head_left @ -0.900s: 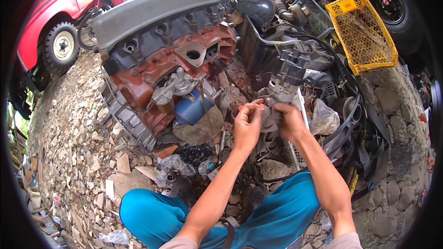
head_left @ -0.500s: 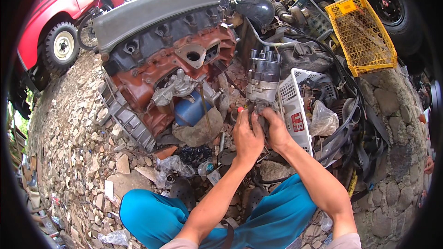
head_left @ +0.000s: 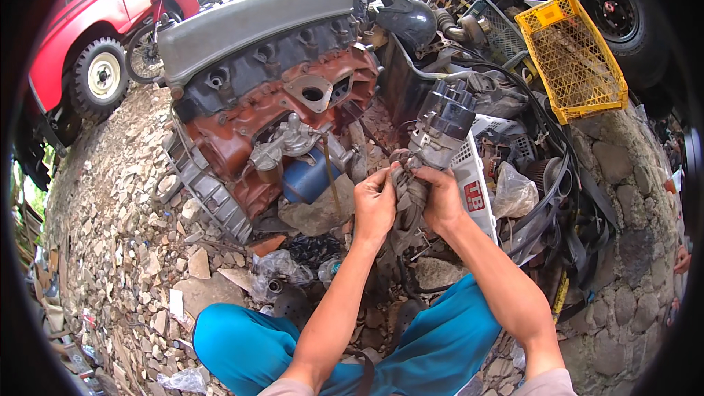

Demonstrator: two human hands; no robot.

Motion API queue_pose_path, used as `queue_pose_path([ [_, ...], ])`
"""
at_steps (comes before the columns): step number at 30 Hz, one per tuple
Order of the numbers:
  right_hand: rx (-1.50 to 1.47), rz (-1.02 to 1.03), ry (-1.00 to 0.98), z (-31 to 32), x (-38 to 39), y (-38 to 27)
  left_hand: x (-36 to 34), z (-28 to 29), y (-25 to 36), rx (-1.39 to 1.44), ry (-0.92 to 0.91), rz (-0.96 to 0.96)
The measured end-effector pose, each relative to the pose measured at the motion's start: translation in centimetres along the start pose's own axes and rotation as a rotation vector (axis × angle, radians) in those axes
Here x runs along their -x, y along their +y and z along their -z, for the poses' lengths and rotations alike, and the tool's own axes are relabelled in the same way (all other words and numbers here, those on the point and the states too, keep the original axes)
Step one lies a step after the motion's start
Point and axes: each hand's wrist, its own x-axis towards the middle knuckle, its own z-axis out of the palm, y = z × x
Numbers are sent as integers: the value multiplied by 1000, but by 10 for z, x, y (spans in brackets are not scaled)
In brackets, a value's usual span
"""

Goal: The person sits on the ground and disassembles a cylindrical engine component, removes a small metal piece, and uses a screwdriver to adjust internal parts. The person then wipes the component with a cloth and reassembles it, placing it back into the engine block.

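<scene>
A distributor point(head_left: 435, 143) with a black several-towered cap and a grey metal body is held up in front of me, its cap tilted up and to the right. My right hand point(head_left: 443, 199) is closed around its lower end. A dirty grey rag point(head_left: 411, 204) hangs between my hands, bunched against the distributor's lower end. My left hand point(head_left: 375, 204) pinches the rag there, fingertips close together. Cloth and fingers hide the lower tip of the distributor. Beyond my left hand stands the engine block point(head_left: 213, 139), rust-red, with a blue oil filter point(head_left: 311, 177) on its side.
Just right of my right hand stands a white plastic basket point(head_left: 477, 187) of parts. A yellow crate point(head_left: 576, 59), black hoses point(head_left: 565, 176) and a loose wheel point(head_left: 612, 7) lie farther right. Broken stones point(head_left: 139, 249) cover the ground at left; a red vehicle point(head_left: 66, 51) is parked behind.
The distributor has tipped from upright to leaning right. My left hand has moved slightly left and down, and the rag now hangs into view between my hands.
</scene>
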Motion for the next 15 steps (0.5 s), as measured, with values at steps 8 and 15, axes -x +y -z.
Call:
queue_pose_path([
  [8, 402, -103, -112, 1, 16, -15, -22, 32, 24, 122, -147, -127],
  [15, 595, -348, -429, -5, 43, -5, -21, 49, 30, 723, -699, 47],
])
